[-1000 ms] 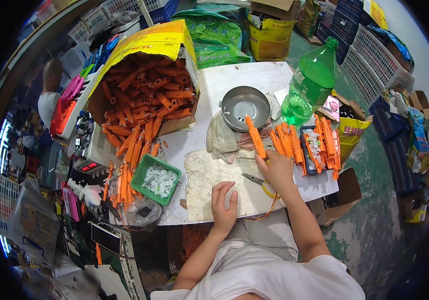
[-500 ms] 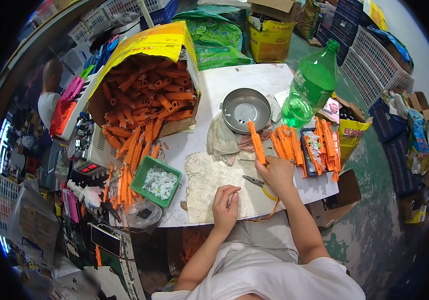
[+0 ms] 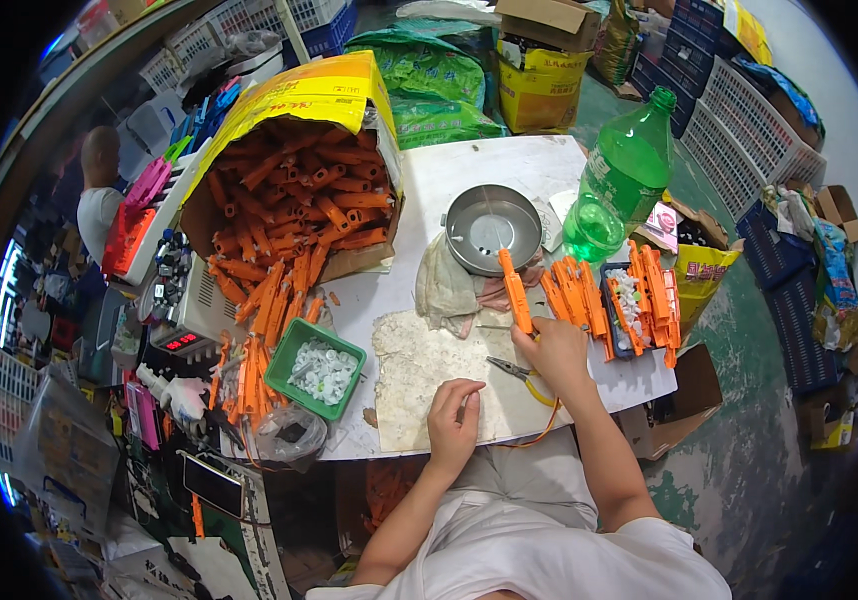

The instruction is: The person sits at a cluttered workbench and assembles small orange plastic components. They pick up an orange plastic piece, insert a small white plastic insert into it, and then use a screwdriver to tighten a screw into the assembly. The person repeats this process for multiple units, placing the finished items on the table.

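The right hand (image 3: 557, 355) grips the near end of an orange plastic part (image 3: 515, 292) between thumb and fingers; its forearm runs in from the near right, and the back of the hand faces up. The part points away from the person, tilted a little left, its far tip overlapping the near rim of a round metal bowl (image 3: 533, 212) in view. The left hand (image 3: 454, 418) is half-open near the desk's near edge, fingers loosely bent together and thumb slightly apart; whether it touches the worn pale mat (image 3: 411, 365) there, I cannot tell.

Pliers (image 3: 521, 374) with yellow handles lie between the hands, closer to the right. The white desk (image 3: 449, 155) also carries a crumpled cloth (image 3: 441, 285) beside the bowl, a green bottle (image 3: 617, 170) at the far right, and a row of orange parts (image 3: 577, 295) near a dark tray (image 3: 621, 345). At left sit a green tray (image 3: 324, 407) of white pieces (image 3: 321, 368) and a yellow carton (image 3: 299, 88) filled with more orange parts, some spilling out nearward.

Beyond, green sacks (image 3: 419, 75) lie at the far side, white crates (image 3: 754, 115) stand at far right above a worn green floor (image 3: 739, 480), and another person (image 3: 101, 185) is at far left.
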Available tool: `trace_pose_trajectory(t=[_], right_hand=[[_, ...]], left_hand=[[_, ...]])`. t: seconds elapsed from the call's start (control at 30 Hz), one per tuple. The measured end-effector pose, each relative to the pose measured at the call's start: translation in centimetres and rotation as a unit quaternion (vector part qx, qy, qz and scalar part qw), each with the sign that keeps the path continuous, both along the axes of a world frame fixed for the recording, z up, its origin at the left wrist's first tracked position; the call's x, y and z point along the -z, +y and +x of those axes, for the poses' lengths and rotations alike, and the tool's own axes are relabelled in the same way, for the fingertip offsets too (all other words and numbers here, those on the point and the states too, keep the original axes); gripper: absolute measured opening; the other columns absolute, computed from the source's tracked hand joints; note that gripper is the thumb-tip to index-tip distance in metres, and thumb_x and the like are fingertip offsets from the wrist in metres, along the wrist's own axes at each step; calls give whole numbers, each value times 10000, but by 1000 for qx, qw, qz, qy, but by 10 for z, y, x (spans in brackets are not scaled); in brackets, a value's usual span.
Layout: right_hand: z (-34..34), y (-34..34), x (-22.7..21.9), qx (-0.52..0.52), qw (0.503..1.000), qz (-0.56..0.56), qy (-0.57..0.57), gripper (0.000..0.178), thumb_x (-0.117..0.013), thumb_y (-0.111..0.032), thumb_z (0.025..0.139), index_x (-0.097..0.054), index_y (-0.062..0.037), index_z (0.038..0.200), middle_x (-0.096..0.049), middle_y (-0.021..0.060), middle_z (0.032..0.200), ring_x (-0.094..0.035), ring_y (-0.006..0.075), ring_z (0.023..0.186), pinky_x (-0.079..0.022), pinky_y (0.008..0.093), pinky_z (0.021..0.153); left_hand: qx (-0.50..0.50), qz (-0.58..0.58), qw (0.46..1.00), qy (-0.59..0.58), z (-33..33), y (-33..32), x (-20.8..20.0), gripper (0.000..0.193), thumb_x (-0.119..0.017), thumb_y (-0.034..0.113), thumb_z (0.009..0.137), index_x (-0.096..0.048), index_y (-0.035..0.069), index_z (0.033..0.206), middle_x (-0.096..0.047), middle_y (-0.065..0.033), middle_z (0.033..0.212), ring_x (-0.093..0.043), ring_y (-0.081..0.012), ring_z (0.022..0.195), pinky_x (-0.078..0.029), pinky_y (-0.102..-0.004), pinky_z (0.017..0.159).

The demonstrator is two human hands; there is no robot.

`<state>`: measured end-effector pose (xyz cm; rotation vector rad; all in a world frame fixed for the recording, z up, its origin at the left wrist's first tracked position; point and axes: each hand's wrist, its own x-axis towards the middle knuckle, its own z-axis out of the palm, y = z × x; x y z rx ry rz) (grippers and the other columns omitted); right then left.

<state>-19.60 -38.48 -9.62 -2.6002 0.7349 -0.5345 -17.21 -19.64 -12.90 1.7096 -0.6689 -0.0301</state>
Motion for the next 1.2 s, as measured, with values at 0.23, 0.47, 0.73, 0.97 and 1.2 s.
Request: trace_pose_trajectory(t=[0.23, 0.47, 0.73, 0.97, 1.2], right_hand=[[1, -1, -4, 4, 1000, 3, 4, 390, -620, -387, 782, -651, -25, 641, -587, 166, 545, -599, 339, 510, -459, 454, 501], [2, 0, 4, -4, 1000, 8, -10, 387, -610, -398, 781, -665, -38, 650, -594, 160, 554, -604, 341, 527, -454, 457, 517], [2, 0, 2, 11, 1000, 3, 26, 401, -618, -446, 774, -705, -57, 733, -613, 156, 590, -620, 337, 581, -462, 457, 563], [3, -1, 5, 6, 1000, 6, 19, 411, -603, -444, 789, -683, -50, 700, -612, 158, 585, -621, 339, 574, -467, 458, 564], [2, -4, 12, 12, 984, 136, -118, 411, -610, -412, 834, -677, -7, 831, -635, 170, 660, -632, 309, 629, -460, 402, 582]], left_hand=[[4, 7, 1000, -12, 0, -1, -5, 118, -547, 20, 879, -642, 15, 949, -612, -100, 931, -597, -210, 817, -469, -272, 609], [-3, 23, 1000, -8, -1, 1, -4, 117, -554, 35, 876, -649, 25, 943, -628, -99, 910, -598, -230, 814, -474, -293, 651], [15, 5, 1000, -6, -1, 2, 0, 124, -553, 45, 895, -643, 6, 970, -621, -92, 910, -599, -163, 810, -472, -253, 699], [7, -2, 1000, 1, -2, 1, -6, 125, -548, 52, 884, -651, 35, 951, -628, -92, 886, -593, -209, 777, -474, -290, 643], [-1, 30, 999, -29, -2, -3, -9, 132, -540, 43, 879, -647, 31, 955, -625, -99, 867, -580, -219, 741, -458, -292, 628]])
